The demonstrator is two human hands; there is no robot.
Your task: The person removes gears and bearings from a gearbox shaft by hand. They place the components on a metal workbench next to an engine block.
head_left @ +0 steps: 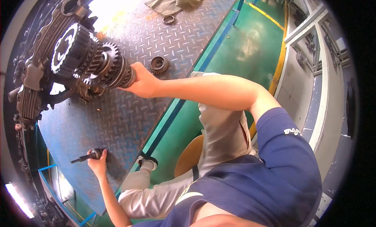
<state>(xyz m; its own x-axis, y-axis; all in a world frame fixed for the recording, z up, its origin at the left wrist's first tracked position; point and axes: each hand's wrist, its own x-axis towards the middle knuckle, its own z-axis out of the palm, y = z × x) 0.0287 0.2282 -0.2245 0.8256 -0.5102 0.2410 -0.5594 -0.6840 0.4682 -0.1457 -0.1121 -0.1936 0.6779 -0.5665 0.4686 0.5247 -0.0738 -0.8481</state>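
My right hand (143,81) is closed around the near end of a large gear shaft assembly (105,64), its fingers partly hidden behind the end rings. Toothed gears of several sizes are stacked along this assembly. Lower on the left, my left hand (98,164) grips a dark metal shaft with a round collar (83,158); the thin end points left, over the table. Just right of my right hand, a loose ring gear (159,65) lies flat on the metal table.
The tread-plate metal table (129,121) has a blue edge. A large dark casting (33,72) stands at the left behind the gears. Farther back lie a small ring (168,19) and a drab cloth (178,1). A round wooden stool (190,156) is below me on the green floor.
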